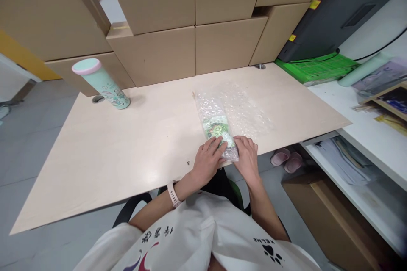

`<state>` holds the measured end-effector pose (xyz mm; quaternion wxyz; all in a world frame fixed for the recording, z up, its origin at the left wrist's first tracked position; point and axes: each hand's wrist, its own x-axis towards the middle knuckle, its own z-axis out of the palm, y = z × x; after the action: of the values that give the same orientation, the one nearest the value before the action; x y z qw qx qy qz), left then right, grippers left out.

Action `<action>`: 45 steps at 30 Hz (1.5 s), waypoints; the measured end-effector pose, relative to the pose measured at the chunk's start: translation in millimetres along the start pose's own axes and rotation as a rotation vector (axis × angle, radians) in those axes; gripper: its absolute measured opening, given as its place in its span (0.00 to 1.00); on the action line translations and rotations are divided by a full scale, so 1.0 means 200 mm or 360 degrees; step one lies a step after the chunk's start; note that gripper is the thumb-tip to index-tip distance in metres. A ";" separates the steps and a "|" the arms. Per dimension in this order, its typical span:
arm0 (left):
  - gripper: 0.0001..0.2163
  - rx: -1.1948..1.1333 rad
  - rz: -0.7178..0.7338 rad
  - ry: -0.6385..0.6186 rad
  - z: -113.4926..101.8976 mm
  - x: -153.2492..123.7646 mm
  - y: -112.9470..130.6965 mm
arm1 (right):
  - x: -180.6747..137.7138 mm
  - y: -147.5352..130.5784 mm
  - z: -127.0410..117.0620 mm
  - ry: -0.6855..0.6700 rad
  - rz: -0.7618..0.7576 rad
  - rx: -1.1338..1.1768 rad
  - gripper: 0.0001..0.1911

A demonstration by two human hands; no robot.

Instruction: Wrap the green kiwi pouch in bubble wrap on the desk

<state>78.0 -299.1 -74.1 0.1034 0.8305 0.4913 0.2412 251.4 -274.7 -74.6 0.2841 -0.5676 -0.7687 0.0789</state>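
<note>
A green and white item wrapped in clear bubble wrap (217, 126) lies near the front edge of the pale wooden desk (133, 144). More bubble wrap (244, 108) spreads flat to its right. My left hand (208, 159), with a pink watch on the wrist, presses on the near end of the wrapped item, fingers laid over it. My right hand (246, 156) rests against the same end from the right, fingers curled onto the wrap.
A mint tumbler with a pink lid (101, 83) stands at the back left. Cardboard boxes (178, 21) line the back of the desk. A green mat (318, 67) and white shelving with papers (365, 144) are on the right. Pink slippers (284, 159) lie on the floor.
</note>
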 end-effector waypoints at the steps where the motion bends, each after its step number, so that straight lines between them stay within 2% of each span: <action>1: 0.23 0.0028 -0.0017 0.0002 0.00 0.00 0.01 | -0.01 0.00 -0.01 -0.0014 0.0001 -0.0017 0.10; 6: 0.25 0.0172 -0.0154 0.0054 0.02 0.04 0.03 | -0.06 -0.01 -0.03 -0.0088 0.0006 0.0237 0.11; 8: 0.25 0.0211 -0.0159 0.0014 0.01 0.05 0.04 | -0.08 -0.02 -0.05 0.0018 0.0104 0.0343 0.13; 10: 0.25 0.0227 -0.0146 -0.0050 -0.01 0.07 0.06 | -0.08 -0.03 -0.07 0.0213 0.0184 0.0361 0.14; 12: 0.25 0.0189 -0.0153 -0.0102 -0.03 0.07 0.07 | -0.07 -0.05 -0.09 0.0348 0.0151 0.0335 0.15; 14: 0.24 0.0048 -0.0197 -0.0096 -0.04 0.07 0.07 | -0.07 -0.08 -0.08 0.0275 0.0025 0.0337 0.16; 17: 0.22 -0.0424 -0.0412 0.0113 -0.05 0.05 0.05 | -0.07 -0.11 -0.04 -0.0008 -0.0067 0.0363 0.20; 20: 0.27 -0.1259 -0.0825 0.0346 -0.09 0.04 0.00 | -0.08 -0.13 -0.01 -0.0166 -0.0023 0.0401 0.23; 23: 0.35 -0.2015 -0.1107 0.0317 -0.18 0.02 -0.01 | -0.08 -0.15 0.00 -0.0345 -0.0063 0.0540 0.28; 25: 0.36 -0.2083 -0.1138 0.0360 -0.24 -0.02 0.00 | -0.06 -0.16 -0.01 -0.0447 -0.0116 0.0678 0.30; 28: 0.35 -0.1904 -0.1036 0.0507 -0.27 -0.08 0.04 | -0.05 -0.19 -0.03 -0.0507 -0.0201 0.0757 0.28; 33: 0.34 -0.1627 -0.0709 0.0570 -0.20 -0.14 0.04 | -0.07 -0.16 -0.06 -0.0499 -0.0199 0.0491 0.28; 36: 0.31 -0.1443 -0.0367 0.0422 -0.16 -0.10 0.04 | -0.11 -0.09 -0.07 -0.0460 -0.0225 0.0616 0.28; 39: 0.24 -0.1168 0.0024 0.0265 -0.10 -0.01 0.08 | -0.14 -0.01 -0.09 -0.0403 -0.0130 0.0811 0.23; 42: 0.20 -0.0853 0.0277 0.0396 -0.01 0.08 0.11 | -0.16 0.03 -0.09 -0.0305 0.0098 0.0851 0.15; 45: 0.17 -0.0612 0.0299 0.0540 0.11 0.12 0.13 | -0.18 0.05 -0.08 -0.0014 0.0219 0.0638 0.12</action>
<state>118.9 -289.8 -74.7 0.1528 0.7852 0.3677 0.4742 275.2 -308.1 -78.8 0.3818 -0.5505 -0.6983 0.2520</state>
